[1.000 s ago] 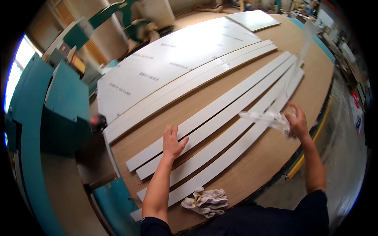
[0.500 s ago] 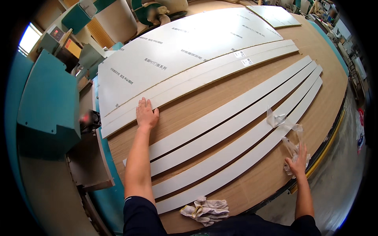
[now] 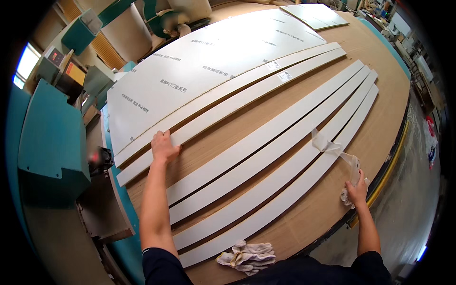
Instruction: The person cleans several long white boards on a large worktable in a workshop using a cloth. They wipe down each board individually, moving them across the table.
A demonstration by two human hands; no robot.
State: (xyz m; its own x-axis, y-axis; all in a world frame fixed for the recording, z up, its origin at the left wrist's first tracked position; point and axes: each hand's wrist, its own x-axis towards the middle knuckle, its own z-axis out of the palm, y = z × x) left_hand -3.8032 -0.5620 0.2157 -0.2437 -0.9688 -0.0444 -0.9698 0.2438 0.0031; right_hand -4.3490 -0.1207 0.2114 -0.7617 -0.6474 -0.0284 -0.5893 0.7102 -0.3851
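Observation:
My left hand (image 3: 165, 146) is closed over the near long edge of a narrow white board strip (image 3: 247, 97), close to its left end. Beyond it lies another white strip (image 3: 237, 82), with a narrow gap between them and a small label on each. At the table's right edge my right hand (image 3: 357, 191) grips crumpled clear plastic film (image 3: 327, 144). Part of this film trails over the ends of the nearer strips. Several white strips (image 3: 266, 134) lie side by side in the middle, slightly fanned out.
A large printed white panel (image 3: 190, 71) covers the far part of the wooden tabletop (image 3: 304, 209), with a smaller panel (image 3: 316, 18) at the far right. Work gloves (image 3: 247, 258) lie at the near edge. Green machinery (image 3: 50, 142) stands at the left.
The strip under my left hand has been pulled toward me, opening a gap from the strip behind. My right hand has closed on the plastic film. The view has shifted slightly.

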